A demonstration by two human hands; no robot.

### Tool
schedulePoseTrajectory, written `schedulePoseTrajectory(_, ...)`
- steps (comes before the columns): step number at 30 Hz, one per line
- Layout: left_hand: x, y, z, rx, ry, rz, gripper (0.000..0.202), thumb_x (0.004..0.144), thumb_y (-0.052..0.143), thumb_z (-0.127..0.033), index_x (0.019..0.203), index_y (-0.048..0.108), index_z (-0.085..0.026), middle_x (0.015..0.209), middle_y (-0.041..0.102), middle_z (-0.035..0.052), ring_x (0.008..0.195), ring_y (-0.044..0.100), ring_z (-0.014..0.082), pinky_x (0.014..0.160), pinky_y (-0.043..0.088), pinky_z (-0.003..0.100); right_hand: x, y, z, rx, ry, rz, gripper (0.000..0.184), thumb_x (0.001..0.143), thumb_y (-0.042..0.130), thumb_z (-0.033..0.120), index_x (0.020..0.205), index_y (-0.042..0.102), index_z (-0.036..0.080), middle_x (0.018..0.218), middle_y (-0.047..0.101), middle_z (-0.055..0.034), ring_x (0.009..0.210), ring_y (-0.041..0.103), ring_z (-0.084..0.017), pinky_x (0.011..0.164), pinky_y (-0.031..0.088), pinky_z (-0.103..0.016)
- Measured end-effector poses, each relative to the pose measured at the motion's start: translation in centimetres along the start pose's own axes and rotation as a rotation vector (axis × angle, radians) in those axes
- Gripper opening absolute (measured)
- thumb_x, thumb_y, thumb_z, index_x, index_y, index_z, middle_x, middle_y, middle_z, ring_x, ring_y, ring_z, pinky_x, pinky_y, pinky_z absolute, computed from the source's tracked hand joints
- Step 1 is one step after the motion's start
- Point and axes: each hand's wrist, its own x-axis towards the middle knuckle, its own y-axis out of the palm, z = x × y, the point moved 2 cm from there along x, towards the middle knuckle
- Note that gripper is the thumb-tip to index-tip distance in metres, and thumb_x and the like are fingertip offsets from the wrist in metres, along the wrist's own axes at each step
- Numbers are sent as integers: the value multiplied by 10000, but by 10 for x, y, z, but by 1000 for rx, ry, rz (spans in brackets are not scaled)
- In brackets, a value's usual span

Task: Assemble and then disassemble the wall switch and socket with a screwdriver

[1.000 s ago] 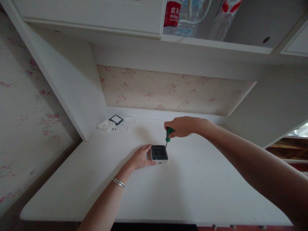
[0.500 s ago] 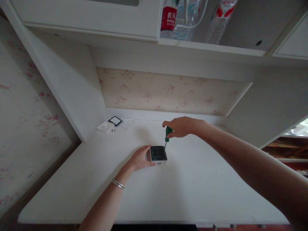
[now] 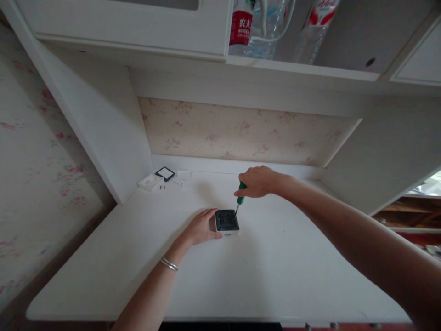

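A small square white box with a dark inside [image 3: 226, 221] lies on the white desk [image 3: 275, 276]. My left hand [image 3: 200, 227] rests against its left side, fingers curved round its front and back edges, a bracelet on the wrist. My right hand [image 3: 257, 181] is closed round the green handle of a screwdriver [image 3: 240, 195]. The screwdriver stands nearly upright, its tip set into the box's back right corner.
Small white parts and a black-framed square plate [image 3: 165, 173] lie at the desk's back left corner. A white upright panel [image 3: 99, 119] closes the left side. Plastic bottles [image 3: 241, 23] stand on the shelf above, beside cupboard doors.
My right hand has shifted slightly to the right on the screwdriver handle. The left hand and the box stay where they were. The view has tilted a little.
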Motion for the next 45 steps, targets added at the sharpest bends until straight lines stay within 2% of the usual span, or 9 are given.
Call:
schedulePoseTrajectory(5, 0, 0, 0, 9, 9, 1, 897, 567, 763, -547, 1346, 429, -250, 1378, 472, 71, 1248, 441, 298, 1063, 348, 405, 1, 5, -4, 166, -98, 57, 550, 744, 560, 574, 1186, 508, 252, 1002, 659, -103, 816, 623, -265, 593, 397, -308)
schedulePoseTrajectory(9, 1, 0, -2, 10, 24, -13, 890, 558, 776, -527, 1334, 439, -250, 1359, 487, 63, 1232, 455, 285, 1060, 353, 385, 3, 9, -10, 116, -88, -1, 469, 758, 539, 579, 1081, 542, 240, 939, 661, -100, 769, 617, -253, 554, 364, -291)
schedulePoseTrajectory(21, 1, 2, 2, 4, 17, -9, 899, 569, 774, -522, 1348, 425, -238, 1377, 467, 81, 1241, 444, 288, 1060, 346, 398, 0, 2, 1, -2, -29, -88, 650, 755, 397, 742, 964, 618, 168, 872, 668, -159, 818, 638, -329, 627, 430, -365)
schedulePoseTrajectory(25, 0, 2, 0, 1, 25, -13, 902, 568, 764, -544, 1347, 425, -241, 1361, 481, 77, 1231, 454, 288, 1057, 348, 395, 1, 1, 2, 36, -19, -73, 618, 760, 421, 714, 1008, 608, 180, 895, 669, -152, 813, 635, -316, 619, 425, -355)
schedulePoseTrajectory(28, 1, 2, 0, 6, 21, -5, 909, 567, 761, -554, 1351, 422, -242, 1364, 478, 81, 1233, 451, 292, 1058, 343, 394, 3, 1, 0, 143, -108, 8, 513, 751, 541, 584, 1113, 559, 221, 939, 673, -102, 775, 633, -254, 590, 404, -298)
schedulePoseTrajectory(30, 1, 3, 1, 15, 14, 0, 913, 567, 763, -548, 1353, 420, -235, 1372, 470, 88, 1242, 440, 295, 1061, 338, 396, 4, 1, -1, 170, -146, 27, 476, 742, 573, 543, 1105, 565, 236, 949, 672, -83, 772, 628, -235, 584, 391, -280)
schedulePoseTrajectory(34, 1, 3, 1, 15, 15, 0, 919, 567, 764, -544, 1357, 414, -231, 1370, 471, 88, 1244, 437, 294, 1063, 335, 400, 7, -1, -2, 111, -95, -17, 486, 723, 565, 613, 1013, 620, 227, 920, 673, -95, 788, 628, -257, 598, 393, -294)
schedulePoseTrajectory(39, 0, 0, -4, -1, 24, -18, 870, 573, 761, -536, 1330, 434, -259, 1339, 498, 80, 1219, 460, 293, 1048, 349, 400, 5, -2, 3, 69, -96, -53, 516, 723, 543, 641, 983, 645, 208, 899, 679, -114, 790, 637, -280, 606, 410, -314)
schedulePoseTrajectory(45, 1, 1, -5, 4, 40, -26, 870, 565, 775, -512, 1320, 440, -239, 1325, 507, 83, 1206, 472, 284, 1039, 362, 397, 2, -4, 10, 23, -60, -96, 596, 758, 460, 681, 961, 669, 161, 914, 676, -169, 847, 638, -314, 672, 435, -364)
